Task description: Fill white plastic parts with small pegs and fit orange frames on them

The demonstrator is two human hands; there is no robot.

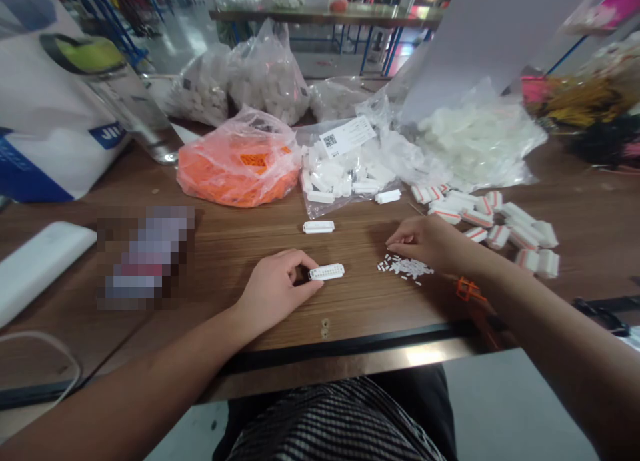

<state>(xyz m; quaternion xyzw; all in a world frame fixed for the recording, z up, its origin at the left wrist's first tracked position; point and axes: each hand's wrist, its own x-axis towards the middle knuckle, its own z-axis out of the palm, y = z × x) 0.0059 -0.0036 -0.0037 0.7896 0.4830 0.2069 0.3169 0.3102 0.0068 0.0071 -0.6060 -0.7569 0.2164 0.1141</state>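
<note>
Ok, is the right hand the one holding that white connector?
No, the left hand holds the white connector, while the right hand lies open beside tiny white pieces.

The left forearm (150, 374) and right forearm (560, 354) are bare and taper to slim hands, the left hand (274, 294) and the right hand (430, 244). Across the lap lies a garment (330, 424) of fine black-and-white stripes, with plain black fabric (425, 397) beside it on the right.
</note>
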